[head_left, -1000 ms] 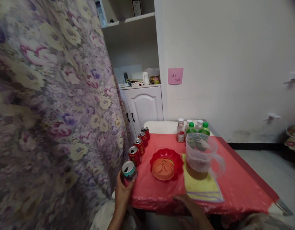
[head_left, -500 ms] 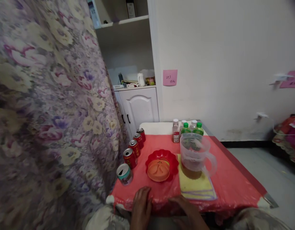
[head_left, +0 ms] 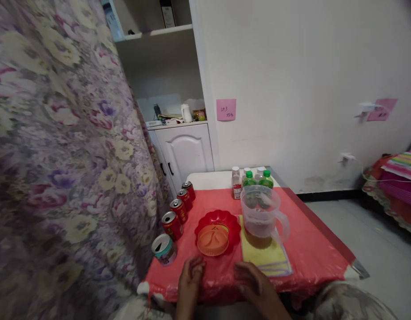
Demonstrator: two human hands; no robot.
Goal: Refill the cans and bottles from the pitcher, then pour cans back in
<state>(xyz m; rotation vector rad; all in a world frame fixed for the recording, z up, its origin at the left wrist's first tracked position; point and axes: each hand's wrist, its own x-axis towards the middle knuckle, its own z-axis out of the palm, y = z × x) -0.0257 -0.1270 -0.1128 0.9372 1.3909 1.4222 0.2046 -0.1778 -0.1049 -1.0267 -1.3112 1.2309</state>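
Note:
My left hand is over the near edge of the red-covered table, its fingers curled loosely; whether anything is in them is hidden. Right of it, my right hand is apart from it, fingers bent and spread from the thumb, with nothing held. In front of both lies a red scalloped plate with an orange round container on it. To the right, a clear plastic jug with brown liquid stands on a yellow cloth.
Red cans and a teal-and-silver can line the table's left side. Green-capped bottles and white-capped bottles stand at the back. A floral curtain hangs at the left.
The view has turned slightly right. My left hand's fingers have curled in, and my right hand has lifted a little and turned with its palm facing inward.

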